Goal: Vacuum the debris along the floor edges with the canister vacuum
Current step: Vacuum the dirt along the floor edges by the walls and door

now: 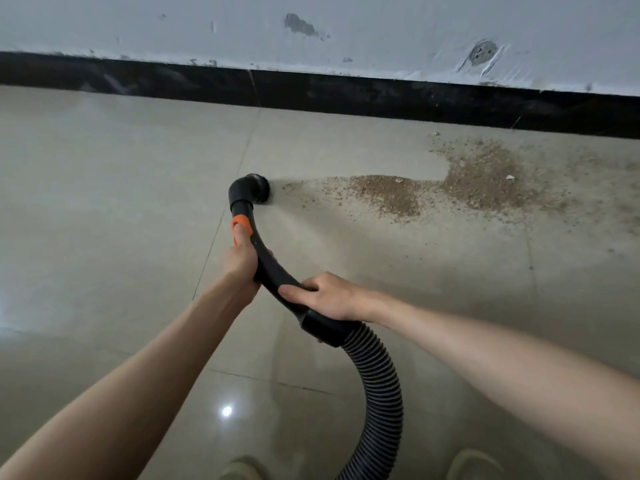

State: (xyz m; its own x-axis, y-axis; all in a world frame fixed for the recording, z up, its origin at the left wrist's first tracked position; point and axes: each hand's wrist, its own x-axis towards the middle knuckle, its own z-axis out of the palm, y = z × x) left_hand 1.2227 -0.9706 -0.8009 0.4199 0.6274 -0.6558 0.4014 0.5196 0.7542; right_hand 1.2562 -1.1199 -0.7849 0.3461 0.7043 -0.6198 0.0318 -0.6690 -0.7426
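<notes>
Near the black baseboard [346, 95], a brush nozzle [259, 188] meets brown debris [450, 188] on the tiled floor [104, 202].
Left hand [242, 261] and right hand [329, 296] both curl round the curved black wand [270, 268]; its ribbed hose [381, 393] trails toward the floor's near edge.

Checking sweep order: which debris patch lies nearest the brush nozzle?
The smaller debris patch, just right of the brush nozzle; the larger patch lies farther right, nearer the black skirting.
</notes>
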